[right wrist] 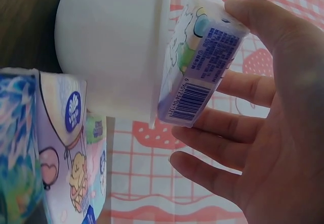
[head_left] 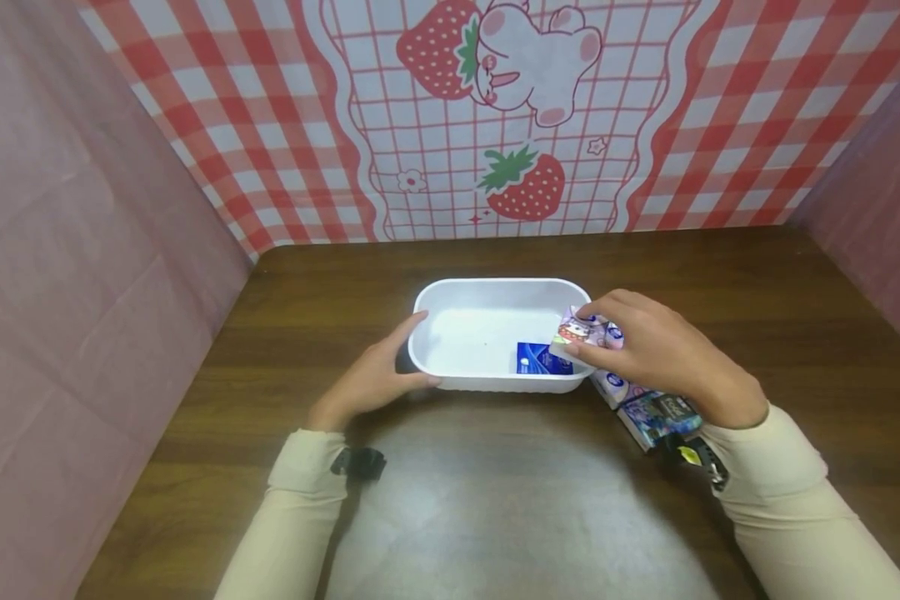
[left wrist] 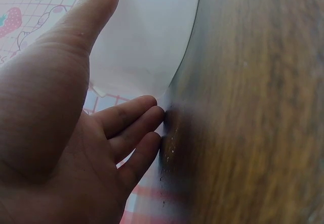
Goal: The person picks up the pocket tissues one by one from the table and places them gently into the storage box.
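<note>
A white oblong tub (head_left: 480, 382) sits on the table, a blue tissue pack (head_left: 534, 358) lying inside at its near right. My left hand (head_left: 371, 375) spreads around the tub's left end, its thumb and fingertips right at the wall and rim. In the left wrist view its fingers (left wrist: 132, 114) look relaxed, the thumb lying along the white wall. My right hand (head_left: 656, 346) pinches a lilac cartoon-print tissue pack (right wrist: 195, 64) between thumb and fingers. That pack is tilted over the tub's right rim, with its barcode side showing in the right wrist view.
Just right of the tub, beneath my right hand and wrist, are a dark blue floral tissue pack (head_left: 656, 417) and lilac cartoon packs (right wrist: 66, 128). A strawberry-print cloth (head_left: 435, 192) hangs behind the brown wooden table (head_left: 330, 292). Pink cloth (head_left: 82, 250) flanks both sides.
</note>
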The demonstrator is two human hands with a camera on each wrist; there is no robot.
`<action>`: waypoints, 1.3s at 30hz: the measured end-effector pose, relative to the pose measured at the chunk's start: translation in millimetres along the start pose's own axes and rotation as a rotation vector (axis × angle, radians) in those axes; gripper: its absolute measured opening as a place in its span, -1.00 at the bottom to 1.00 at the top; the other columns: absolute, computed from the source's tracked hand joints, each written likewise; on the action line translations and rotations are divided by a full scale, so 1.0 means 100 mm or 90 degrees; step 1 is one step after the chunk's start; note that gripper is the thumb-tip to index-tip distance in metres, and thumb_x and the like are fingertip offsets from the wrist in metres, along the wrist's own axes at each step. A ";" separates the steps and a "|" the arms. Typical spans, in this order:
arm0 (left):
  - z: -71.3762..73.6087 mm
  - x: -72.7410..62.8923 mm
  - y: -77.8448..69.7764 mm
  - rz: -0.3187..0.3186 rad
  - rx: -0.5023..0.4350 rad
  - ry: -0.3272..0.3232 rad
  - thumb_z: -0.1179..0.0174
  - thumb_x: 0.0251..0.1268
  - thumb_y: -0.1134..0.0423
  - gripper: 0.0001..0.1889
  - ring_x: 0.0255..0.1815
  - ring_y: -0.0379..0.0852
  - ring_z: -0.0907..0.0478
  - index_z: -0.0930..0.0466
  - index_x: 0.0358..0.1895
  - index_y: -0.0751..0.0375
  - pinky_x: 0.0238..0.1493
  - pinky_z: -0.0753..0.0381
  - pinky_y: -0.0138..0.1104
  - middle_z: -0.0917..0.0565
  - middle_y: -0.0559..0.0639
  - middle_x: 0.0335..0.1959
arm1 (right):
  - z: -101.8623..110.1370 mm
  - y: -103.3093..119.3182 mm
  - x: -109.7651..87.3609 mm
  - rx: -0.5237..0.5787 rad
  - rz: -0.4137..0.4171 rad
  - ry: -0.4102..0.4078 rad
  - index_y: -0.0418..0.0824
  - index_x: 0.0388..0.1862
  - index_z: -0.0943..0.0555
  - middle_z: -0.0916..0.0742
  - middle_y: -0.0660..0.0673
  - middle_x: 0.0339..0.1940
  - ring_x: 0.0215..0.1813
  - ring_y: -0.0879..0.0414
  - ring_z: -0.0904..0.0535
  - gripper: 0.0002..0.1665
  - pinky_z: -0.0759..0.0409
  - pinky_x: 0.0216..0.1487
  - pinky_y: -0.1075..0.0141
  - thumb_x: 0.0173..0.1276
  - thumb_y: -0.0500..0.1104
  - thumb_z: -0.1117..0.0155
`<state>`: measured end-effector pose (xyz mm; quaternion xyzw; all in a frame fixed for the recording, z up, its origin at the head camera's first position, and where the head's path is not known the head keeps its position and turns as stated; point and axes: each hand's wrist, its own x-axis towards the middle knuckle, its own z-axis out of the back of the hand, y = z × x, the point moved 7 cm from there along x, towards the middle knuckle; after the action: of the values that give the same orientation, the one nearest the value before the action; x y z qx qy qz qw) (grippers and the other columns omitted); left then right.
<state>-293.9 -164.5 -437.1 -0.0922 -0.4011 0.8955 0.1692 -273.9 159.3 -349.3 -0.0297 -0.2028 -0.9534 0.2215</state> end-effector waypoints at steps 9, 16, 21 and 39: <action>0.00 0.01 0.00 0.000 -0.004 0.002 -0.40 0.02 -0.36 0.07 0.55 -0.09 -0.13 0.02 0.60 -0.41 0.42 -0.21 0.15 -0.18 -0.23 0.57 | -0.03 0.05 0.07 -0.007 0.012 -0.005 -0.14 0.17 -0.64 -0.64 -0.14 0.07 0.05 -0.05 -0.55 -0.25 -0.61 0.07 -0.14 0.29 0.39 -0.28; 0.00 0.01 0.00 0.002 -0.003 0.000 -0.41 0.01 -0.36 0.07 0.54 -0.12 -0.15 0.03 0.58 -0.47 0.42 -0.22 0.14 -0.18 -0.27 0.56 | -0.05 0.08 0.14 -0.002 0.017 0.007 -0.14 0.20 -0.63 -0.64 -0.15 0.10 0.09 -0.06 -0.54 -0.22 -0.58 0.11 -0.14 0.29 0.41 -0.26; 0.00 0.02 0.00 -0.002 -0.005 -0.001 -0.41 0.01 -0.35 0.07 0.53 -0.11 -0.16 0.01 0.59 -0.43 0.41 -0.23 0.15 -0.19 -0.26 0.56 | -0.08 0.08 0.16 0.000 0.006 0.021 -0.14 0.24 -0.61 -0.63 -0.16 0.15 0.15 -0.09 -0.53 -0.19 -0.57 0.13 -0.19 0.28 0.43 -0.25; 0.00 0.03 0.03 0.000 -0.007 -0.001 -0.40 0.01 -0.36 0.07 0.54 -0.10 -0.15 0.00 0.60 -0.37 0.42 -0.22 0.15 -0.18 -0.27 0.56 | -0.17 0.12 0.29 -0.034 -0.019 0.001 -0.11 0.24 -0.62 -0.67 -0.18 0.10 0.04 -0.10 -0.55 -0.23 -0.55 0.08 -0.14 0.30 0.41 -0.24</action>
<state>-297.2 -165.2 -438.9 -0.0925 -0.4062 0.8935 0.1680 -293.8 130.6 -356.1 -0.0318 -0.1778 -0.9616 0.2066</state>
